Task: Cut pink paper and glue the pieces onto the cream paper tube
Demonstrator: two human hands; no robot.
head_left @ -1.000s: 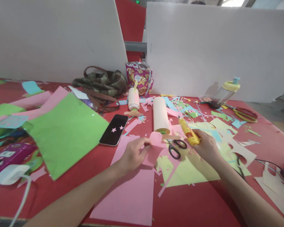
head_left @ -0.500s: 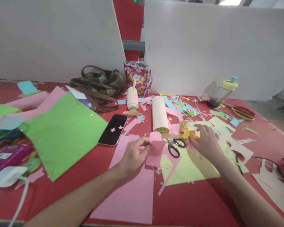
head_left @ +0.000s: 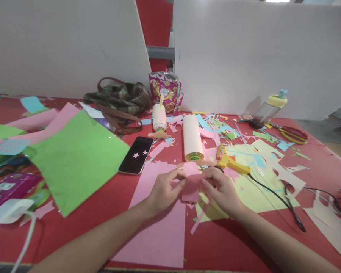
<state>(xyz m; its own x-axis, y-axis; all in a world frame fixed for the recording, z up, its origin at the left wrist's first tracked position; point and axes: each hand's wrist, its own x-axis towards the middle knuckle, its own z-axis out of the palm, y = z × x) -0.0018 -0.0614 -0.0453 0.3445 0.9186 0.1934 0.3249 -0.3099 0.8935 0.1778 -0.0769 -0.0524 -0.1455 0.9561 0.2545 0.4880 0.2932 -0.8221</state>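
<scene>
Both my hands meet over a small pink paper piece (head_left: 191, 185) near the middle of the red table (head_left: 74, 227). My left hand (head_left: 164, 190) pinches its left edge, and my right hand (head_left: 222, 191) pinches its right edge. A yellow glue gun (head_left: 230, 161) lies just beyond my right hand, its black cord (head_left: 275, 195) trailing off to the right. The black scissors are hidden behind my right hand. A large pink sheet (head_left: 159, 223) lies under my left wrist.
A cream paper roll (head_left: 192, 137), a smaller roll (head_left: 159, 117) and a black phone (head_left: 136, 154) lie ahead. Green sheet (head_left: 76, 159) at left, a plaid bag (head_left: 119, 99), snack packet (head_left: 165, 90), bottle (head_left: 268, 110), red-yellow scissors (head_left: 291, 134), scattered paper scraps, white boards behind.
My right hand let go of the yellow glue gun, which now lies on the table, and moved left to grip the pink paper piece together with my left hand.
</scene>
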